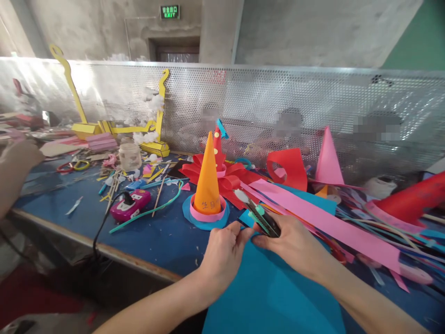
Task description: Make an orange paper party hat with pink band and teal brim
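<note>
A large blue paper sheet (274,287) hangs over the table's front edge toward me. My left hand (225,248) is closed, its fingers pinching the top edge of this sheet. Beside it, my right hand (287,236) is wrapped round a black and green hand tool (263,220) with a pale tip pointing up and away; its exact kind is unclear. The right fingertips also meet the sheet's upper edge near the left hand. Just beyond stands an orange paper cone (207,185) in a pink band (208,216) on a blue paper disc (189,215).
Red paper loops (236,176), a pink cone (328,160) and long pink strips (327,218) lie behind and right. A purple power strip (130,205), glass jar (130,155) and scissors (73,166) are left. Another person's hand (22,155) is at far left. A perforated metal screen (243,102) borders the back.
</note>
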`<state>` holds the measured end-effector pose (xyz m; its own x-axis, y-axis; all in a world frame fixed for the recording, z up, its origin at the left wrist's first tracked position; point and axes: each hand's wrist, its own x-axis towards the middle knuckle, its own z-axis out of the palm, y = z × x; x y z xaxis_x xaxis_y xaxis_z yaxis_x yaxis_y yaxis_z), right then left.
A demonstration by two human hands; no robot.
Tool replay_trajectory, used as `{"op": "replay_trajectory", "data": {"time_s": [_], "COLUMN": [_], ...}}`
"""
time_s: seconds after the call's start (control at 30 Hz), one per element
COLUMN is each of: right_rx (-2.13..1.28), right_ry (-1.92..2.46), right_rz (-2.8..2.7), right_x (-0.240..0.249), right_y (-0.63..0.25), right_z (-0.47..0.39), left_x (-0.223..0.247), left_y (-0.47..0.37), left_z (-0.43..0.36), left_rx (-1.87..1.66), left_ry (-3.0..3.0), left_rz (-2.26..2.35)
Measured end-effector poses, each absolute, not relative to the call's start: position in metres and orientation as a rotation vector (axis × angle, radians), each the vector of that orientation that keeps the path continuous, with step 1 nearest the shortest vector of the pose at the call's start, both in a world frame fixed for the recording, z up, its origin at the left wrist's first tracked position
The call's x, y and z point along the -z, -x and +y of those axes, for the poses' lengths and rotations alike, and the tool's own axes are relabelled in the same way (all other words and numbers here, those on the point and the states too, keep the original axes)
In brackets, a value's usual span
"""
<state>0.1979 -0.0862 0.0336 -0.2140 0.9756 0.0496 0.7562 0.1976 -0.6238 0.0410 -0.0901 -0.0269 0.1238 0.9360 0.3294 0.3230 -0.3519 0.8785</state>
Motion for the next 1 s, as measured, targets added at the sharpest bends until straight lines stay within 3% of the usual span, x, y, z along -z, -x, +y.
{"op": "replay_trajectory", "data": {"time_s": [0.63, 1.0], "right_rx": [-0.790, -0.823], "right_ry": [1.570, 1.638], "right_rz": [-2.085, -2.038], "right_x": [-0.044, -0.037], "right_y": [-0.214, -0.259], "right_z": [-0.080, -0.063], "left_x": [0.018, 0.009], "left_y": [-0.039, 0.007], "left_z": [-0.095, -0.079], "left_rx": [-1.276, -1.299], "left_ry": [-1.902, -1.818], "left_rz": [1.125, 1.293]}}
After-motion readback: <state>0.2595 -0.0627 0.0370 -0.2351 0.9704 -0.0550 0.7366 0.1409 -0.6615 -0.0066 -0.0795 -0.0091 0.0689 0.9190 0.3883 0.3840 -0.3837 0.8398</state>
